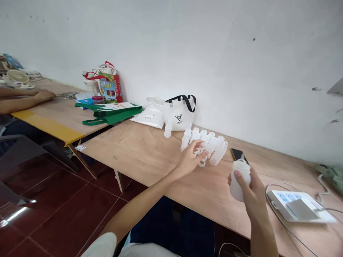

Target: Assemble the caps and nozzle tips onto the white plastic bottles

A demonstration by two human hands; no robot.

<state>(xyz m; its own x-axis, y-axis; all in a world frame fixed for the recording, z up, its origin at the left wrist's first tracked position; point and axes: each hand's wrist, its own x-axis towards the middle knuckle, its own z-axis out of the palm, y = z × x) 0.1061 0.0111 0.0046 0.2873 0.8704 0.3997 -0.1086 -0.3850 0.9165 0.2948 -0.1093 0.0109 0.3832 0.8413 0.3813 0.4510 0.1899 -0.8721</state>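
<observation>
Across the near edge of the plywood table (134, 150), both forearms reach inward over the dark trousers (174, 221). At the right, the right hand (252, 185) has its fingers curled around a translucent plastic bottle (239, 184), thumb across its front, the neck pointing up. Just beside that wrist, a white cabled unit (276, 203) takes up the right part of the tabletop, its cord looping near the hand, so room is tighter on that side. Right behind the held bottle lies a black smartphone (235, 154).

Farther left, the left hand (189, 159) has its fingers parted, thumb and forefinger well apart, beside a cluster of translucent bottles (219, 153); whether the fingertips touch any of them I cannot tell. Left of this hand, a broad stretch of plain wood runs to the table's left edge.

Toward the wall, one single bottle (167, 130) stands before a white tote bag (178, 119) with black handles, and next to it sits a plastic bag of white material (151, 116). Beyond a gap, a green bag (114, 116) lies by the edge of the second table (66, 110), where a co-worker's hands (44, 96) rest.
</observation>
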